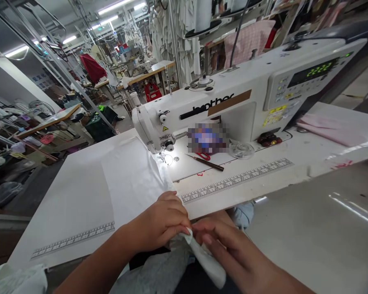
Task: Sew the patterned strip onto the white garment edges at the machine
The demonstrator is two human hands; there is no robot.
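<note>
A white fabric piece lies across the left of the sewing machine table, reaching the lit needle area and hanging over the front edge. My left hand pinches its edge just at the table's front. Close beside it, my right hand closes its fingers on the same edge, below the tabletop, where a folded strip of cloth hangs down. The white sewing machine stands beyond my hands, its presser foot next to the fabric edge. Some fingertips are hidden in the cloth.
On the table lie a dark-handled pointed tool, a clear plastic dish and folded pink cloth. A printed ruler runs along the front edge. Other worktables and hanging garments stand behind.
</note>
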